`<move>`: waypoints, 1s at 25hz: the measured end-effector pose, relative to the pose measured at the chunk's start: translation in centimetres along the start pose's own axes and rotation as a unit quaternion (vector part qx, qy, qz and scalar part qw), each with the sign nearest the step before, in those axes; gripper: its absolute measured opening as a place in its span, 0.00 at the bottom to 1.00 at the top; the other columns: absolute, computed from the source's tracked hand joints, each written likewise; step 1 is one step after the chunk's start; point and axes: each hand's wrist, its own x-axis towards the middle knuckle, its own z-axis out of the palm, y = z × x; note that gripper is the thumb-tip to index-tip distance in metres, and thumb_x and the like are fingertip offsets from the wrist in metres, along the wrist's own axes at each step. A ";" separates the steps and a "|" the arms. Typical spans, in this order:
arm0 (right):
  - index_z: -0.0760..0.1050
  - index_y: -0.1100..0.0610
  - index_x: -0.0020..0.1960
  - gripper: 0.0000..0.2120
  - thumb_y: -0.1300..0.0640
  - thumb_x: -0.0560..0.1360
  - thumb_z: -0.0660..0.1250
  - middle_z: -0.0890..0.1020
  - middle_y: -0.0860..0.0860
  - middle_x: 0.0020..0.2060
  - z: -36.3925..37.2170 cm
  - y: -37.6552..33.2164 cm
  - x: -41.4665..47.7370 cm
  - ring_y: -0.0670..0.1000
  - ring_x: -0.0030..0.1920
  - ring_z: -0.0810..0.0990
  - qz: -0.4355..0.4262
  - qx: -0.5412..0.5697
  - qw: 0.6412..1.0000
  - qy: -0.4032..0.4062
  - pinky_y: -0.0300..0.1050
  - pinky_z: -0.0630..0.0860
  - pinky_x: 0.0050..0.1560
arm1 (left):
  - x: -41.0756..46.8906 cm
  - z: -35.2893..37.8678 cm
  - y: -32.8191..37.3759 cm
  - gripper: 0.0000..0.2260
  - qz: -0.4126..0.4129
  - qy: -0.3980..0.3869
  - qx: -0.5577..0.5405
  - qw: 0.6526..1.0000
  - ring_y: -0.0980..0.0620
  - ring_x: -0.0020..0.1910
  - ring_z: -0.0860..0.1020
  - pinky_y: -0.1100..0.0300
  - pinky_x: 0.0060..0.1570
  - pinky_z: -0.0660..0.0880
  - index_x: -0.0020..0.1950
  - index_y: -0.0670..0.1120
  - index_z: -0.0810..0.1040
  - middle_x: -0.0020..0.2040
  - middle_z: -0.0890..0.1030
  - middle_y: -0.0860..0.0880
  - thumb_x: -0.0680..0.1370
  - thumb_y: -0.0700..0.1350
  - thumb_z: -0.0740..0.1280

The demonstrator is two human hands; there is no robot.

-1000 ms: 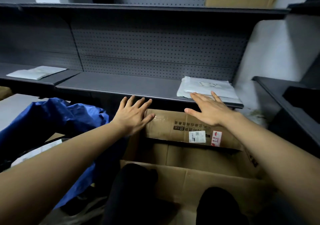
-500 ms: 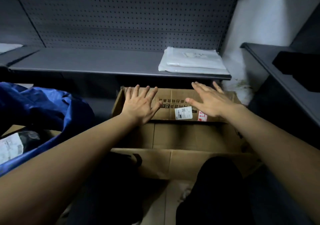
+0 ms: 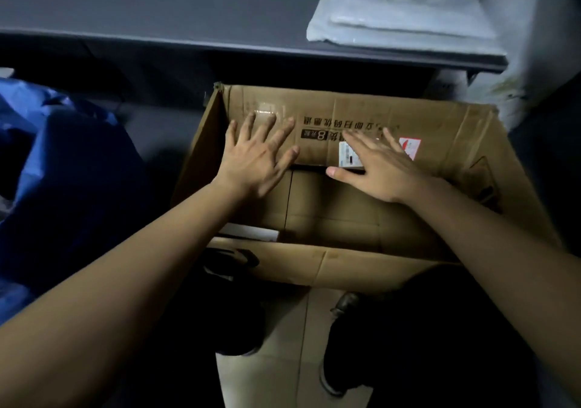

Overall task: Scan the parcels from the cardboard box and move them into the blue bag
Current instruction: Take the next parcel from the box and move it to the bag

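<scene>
Blue bag (image 3: 63,172) - crumpled, well apart to left of left hand (image 3: 254,162). Left hand fingers straight, splayed wide, holding nothing, over far flap of cardboard box (image 3: 446,131); contact with the flap cannot be told. Pale flat item (image 3: 251,234) inside box, beside left forearm. Right hand (image 3: 377,168) near left hand - flat, splayed, empty, partly covering flap label. White poly bags (image 3: 402,11) on shelf (image 3: 157,14) beyond right hand.

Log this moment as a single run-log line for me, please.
left hand: open, empty | right hand: open, empty | both over cardboard box far flap | blue bag: left of box
</scene>
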 end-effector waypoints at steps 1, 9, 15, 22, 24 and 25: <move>0.47 0.47 0.82 0.47 0.20 0.72 0.45 0.51 0.47 0.81 0.9 0.0 0.6 0.43 0.77 0.44 -0.001 0.010 1.000 -0.007 0.52 0.31 0.76 | 0.1 1.0 -0.5 0.28 -0.002 -0.013 0.001 1.000 0.41 0.81 0.44 0.40 0.77 0.42 0.82 0.59 0.46 0.82 0.51 0.48 0.82 0.64 0.46; 0.43 0.50 0.82 0.49 0.20 0.72 0.44 0.49 0.48 0.81 7.7 -0.1 6.0 0.48 0.80 0.48 -0.034 0.005 0.994 -0.106 0.54 0.34 0.78 | 0.8 7.0 -4.0 0.29 0.004 -0.095 0.038 0.995 0.40 0.80 0.45 0.37 0.76 0.41 0.81 0.60 0.44 0.82 0.50 0.49 0.81 0.65 0.42; 0.42 0.48 0.82 0.53 0.17 0.67 0.40 0.48 0.48 0.81 10.4 -0.3 8.7 0.48 0.80 0.48 -0.091 -0.016 0.984 -0.150 0.54 0.33 0.78 | 0.4 9.2 -7.3 0.29 -0.028 -0.121 0.055 0.991 0.40 0.80 0.43 0.36 0.75 0.38 0.81 0.61 0.42 0.82 0.48 0.50 0.80 0.66 0.41; 0.40 0.49 0.82 0.45 0.24 0.74 0.44 0.45 0.46 0.81 12.5 -2.2 9.5 0.44 0.80 0.44 -0.167 -0.043 0.967 -0.186 0.55 0.34 0.78 | 0.3 11.8 -8.3 0.28 -0.038 -0.225 0.097 0.969 0.40 0.80 0.38 0.36 0.75 0.37 0.80 0.60 0.36 0.82 0.41 0.50 0.83 0.61 0.44; 0.40 0.48 0.82 0.42 0.27 0.76 0.45 0.46 0.45 0.81 12.5 -2.6 9.6 0.43 0.80 0.44 -0.192 -0.040 0.961 -0.193 0.53 0.33 0.78 | 0.4 11.7 -8.6 0.28 -0.045 -0.235 0.079 0.968 0.40 0.80 0.37 0.37 0.75 0.37 0.80 0.60 0.37 0.82 0.41 0.50 0.83 0.61 0.45; 0.40 0.47 0.82 0.41 0.28 0.76 0.45 0.46 0.45 0.81 12.7 -2.8 9.5 0.43 0.80 0.44 -0.203 -0.042 0.958 -0.197 0.53 0.33 0.78 | 0.4 11.6 -8.6 0.28 -0.046 -0.233 0.073 0.969 0.40 0.80 0.37 0.37 0.75 0.37 0.80 0.60 0.37 0.82 0.41 0.50 0.83 0.61 0.45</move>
